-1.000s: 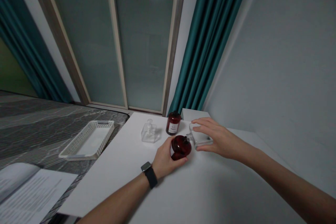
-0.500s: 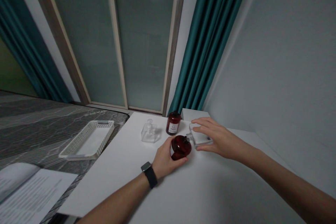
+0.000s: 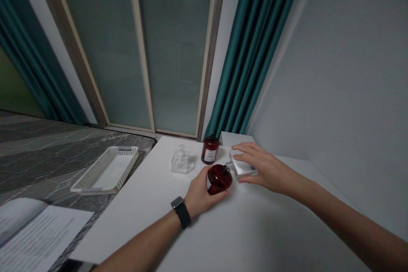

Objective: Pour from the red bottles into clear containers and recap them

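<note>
My left hand (image 3: 201,193), with a dark watch on its wrist, is wrapped round a dark red glass bottle (image 3: 219,179) that leans to the right. Its narrow mouth meets the neck of a clear, flat-sided glass bottle (image 3: 242,167); I cannot tell if the two touch. Fingers and thumb of my right hand (image 3: 259,163) grip that clear bottle, which lies tipped over with its neck pointing left. Just behind them a second dark red bottle (image 3: 210,149) with a white label stands upright. A clear glass bottle with a stopper (image 3: 181,160) stands to its left.
The white table (image 3: 143,216) bears all the bottles. A white box (image 3: 237,137) sits at its back edge, by the green curtain (image 3: 251,51). On a grey patterned surface to the left are a white basket (image 3: 95,191) and an open book (image 3: 47,233).
</note>
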Motion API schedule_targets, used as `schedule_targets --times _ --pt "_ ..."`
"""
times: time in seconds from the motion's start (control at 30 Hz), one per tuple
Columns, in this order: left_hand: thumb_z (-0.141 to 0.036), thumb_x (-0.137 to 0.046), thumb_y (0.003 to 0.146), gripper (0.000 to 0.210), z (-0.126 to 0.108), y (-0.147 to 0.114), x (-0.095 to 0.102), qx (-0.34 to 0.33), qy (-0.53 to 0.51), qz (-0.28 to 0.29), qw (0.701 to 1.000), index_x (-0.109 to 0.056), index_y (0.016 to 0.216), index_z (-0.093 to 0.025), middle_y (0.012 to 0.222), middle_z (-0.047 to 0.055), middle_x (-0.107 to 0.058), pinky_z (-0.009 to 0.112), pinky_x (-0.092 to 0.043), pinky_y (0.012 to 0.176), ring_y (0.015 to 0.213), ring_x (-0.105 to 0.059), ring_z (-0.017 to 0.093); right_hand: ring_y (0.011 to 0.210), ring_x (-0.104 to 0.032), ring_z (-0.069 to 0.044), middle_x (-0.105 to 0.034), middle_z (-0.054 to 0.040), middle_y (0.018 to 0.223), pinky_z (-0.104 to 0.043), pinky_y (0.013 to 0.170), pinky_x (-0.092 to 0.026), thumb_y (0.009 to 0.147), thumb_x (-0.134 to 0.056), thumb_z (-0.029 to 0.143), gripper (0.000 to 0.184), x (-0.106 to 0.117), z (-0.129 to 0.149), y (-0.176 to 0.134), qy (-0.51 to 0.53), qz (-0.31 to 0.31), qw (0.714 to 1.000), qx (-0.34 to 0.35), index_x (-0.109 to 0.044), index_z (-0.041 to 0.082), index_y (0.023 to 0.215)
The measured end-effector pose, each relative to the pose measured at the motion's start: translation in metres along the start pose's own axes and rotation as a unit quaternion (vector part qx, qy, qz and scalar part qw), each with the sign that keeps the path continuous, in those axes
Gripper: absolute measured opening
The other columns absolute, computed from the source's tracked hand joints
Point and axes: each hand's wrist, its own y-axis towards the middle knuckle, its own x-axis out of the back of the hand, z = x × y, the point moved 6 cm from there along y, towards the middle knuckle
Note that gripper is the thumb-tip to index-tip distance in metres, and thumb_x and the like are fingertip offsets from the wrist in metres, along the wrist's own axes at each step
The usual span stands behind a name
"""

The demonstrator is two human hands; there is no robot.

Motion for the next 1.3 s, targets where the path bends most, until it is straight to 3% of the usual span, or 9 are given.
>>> schedule_targets --times 1.3 --pt "-0.027 -0.082 0.069 0.067 -0.0005 0.001 -0.0002 -0.012 -0.022 -0.004 1.0 -0.049 0.126 -0.019 0.122 0.009 -0.064 0.043 -0.048 0.098 0.109 -0.062 0.029 0.131 -0.05 -0.032 -0.059 -0.0144 0.135 -0.054 0.106 -0.048 0.082 -0.075 0.032 0.043 0.0046 0.0058 0.0018 -0.022 -0.001 0.999 0.024 -0.059 0.022 0.121"
